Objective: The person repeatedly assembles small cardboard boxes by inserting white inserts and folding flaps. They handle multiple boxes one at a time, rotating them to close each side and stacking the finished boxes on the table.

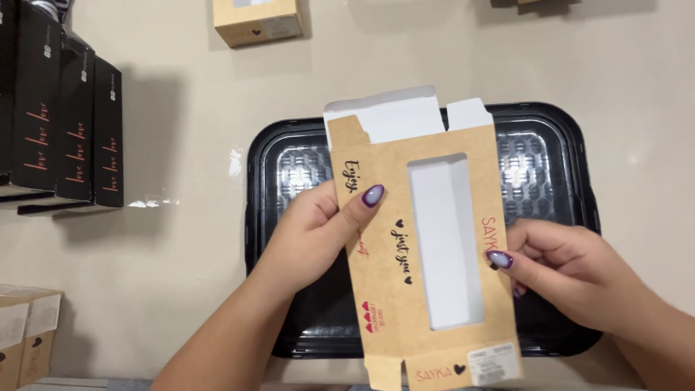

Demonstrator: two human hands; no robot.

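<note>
— What did the 2 hands have between them?

— A flat, unfolded brown cardboard carton (427, 253) with a long rectangular window cut in its face and white flaps at the far end. The left hand (315, 232) gripped its left edge, thumb pressed on the printed front, fingers hidden behind. The right hand (561, 264) pinched the right edge, thumb on top, fingers curled under.

— And where was the carton?

— Held up in the middle of the scene, over a black rectangular plastic tray (586, 217) lying on the beige table (181, 253); I could not tell whether it touched the tray.

— Anything else around?

— A row of tall black boxes (61, 116) stood far left, 2 brown boxes (25, 333) sat near left, and 1 small brown box (257, 22) lay at the far edge.
</note>
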